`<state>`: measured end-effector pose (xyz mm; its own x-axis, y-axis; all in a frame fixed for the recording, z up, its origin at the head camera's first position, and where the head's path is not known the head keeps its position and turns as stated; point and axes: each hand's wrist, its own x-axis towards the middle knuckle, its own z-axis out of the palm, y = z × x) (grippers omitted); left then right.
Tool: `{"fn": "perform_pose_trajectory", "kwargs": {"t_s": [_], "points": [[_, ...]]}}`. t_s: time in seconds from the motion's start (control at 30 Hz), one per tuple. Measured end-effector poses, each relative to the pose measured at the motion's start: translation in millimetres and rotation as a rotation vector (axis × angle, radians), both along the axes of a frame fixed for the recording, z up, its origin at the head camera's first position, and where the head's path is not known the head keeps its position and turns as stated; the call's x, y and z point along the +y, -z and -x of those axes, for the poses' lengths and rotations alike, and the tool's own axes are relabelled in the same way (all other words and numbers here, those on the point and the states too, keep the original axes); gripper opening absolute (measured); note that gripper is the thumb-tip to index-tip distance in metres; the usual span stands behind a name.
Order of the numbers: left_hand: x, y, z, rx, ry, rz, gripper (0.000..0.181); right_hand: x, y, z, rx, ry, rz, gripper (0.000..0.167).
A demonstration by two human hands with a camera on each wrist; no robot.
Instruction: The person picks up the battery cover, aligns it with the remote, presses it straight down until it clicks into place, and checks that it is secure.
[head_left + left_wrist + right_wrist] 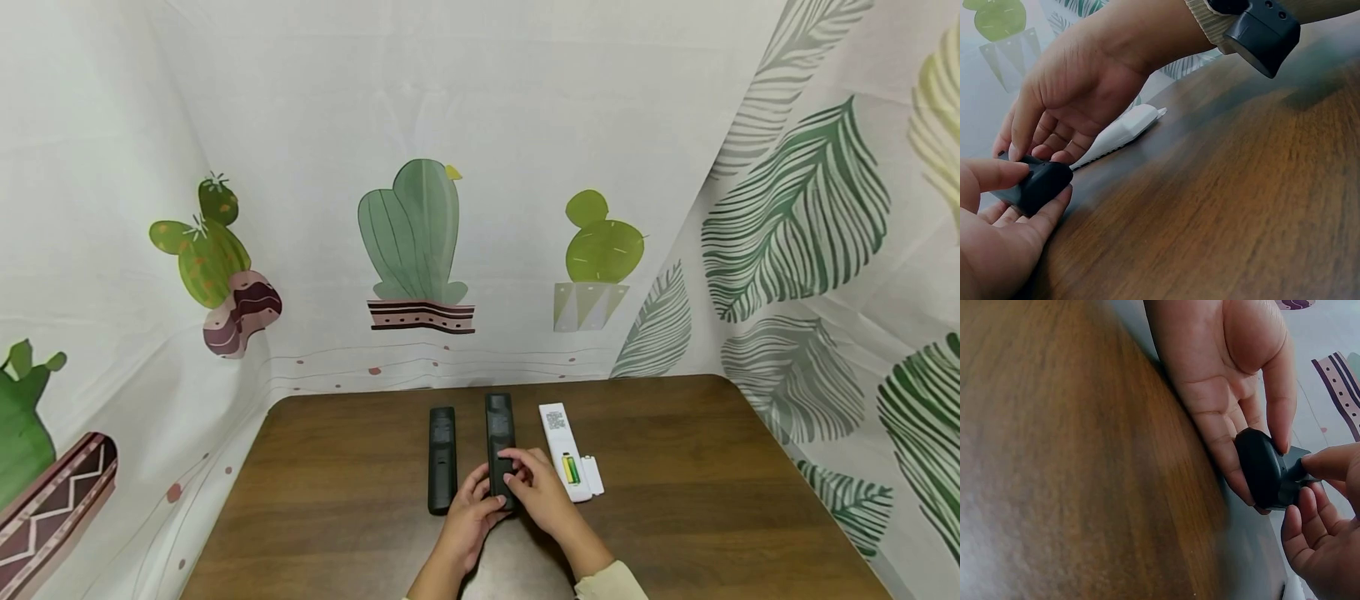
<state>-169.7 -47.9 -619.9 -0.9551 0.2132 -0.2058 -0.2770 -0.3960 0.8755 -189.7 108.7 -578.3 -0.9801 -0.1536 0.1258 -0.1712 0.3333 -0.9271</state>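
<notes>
A black remote (499, 425) lies face down in the middle of the table, its near end gripped by the left hand (471, 515), thumb on one side and fingers beneath and beside it. On its back, near that end, the right hand (542, 493) has its thumb and index finger; the left wrist view shows the remote's dark end (1047, 186) between both hands. In the right wrist view, the right fingertips touch a dark part at the back of the remote (1260, 467); whether it is a cover is unclear.
Another black remote (442, 460) lies left of the hands. To the right is a white remote (558, 425) with its battery compartment open, a green and yellow battery (572, 469) inside and a white cover (592, 475) beside it. The brown table (330, 483) meets a printed cloth behind.
</notes>
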Motion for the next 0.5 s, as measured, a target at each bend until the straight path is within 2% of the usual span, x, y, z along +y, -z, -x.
{"fn": "perform_pose_trajectory", "kwargs": {"t_s": [0.23, 0.5], "points": [[-0.8, 0.5, -0.5, 0.004, 0.005, 0.003, 0.077, 0.1, 0.9, 1.2, -0.002, -0.003, -0.054, 0.032], [-0.9, 0.8, -0.6, 0.006, 0.004, 0.007, 0.076, 1.3, 1.5, 1.7, -0.004, -0.011, -0.067, 0.033]]}}
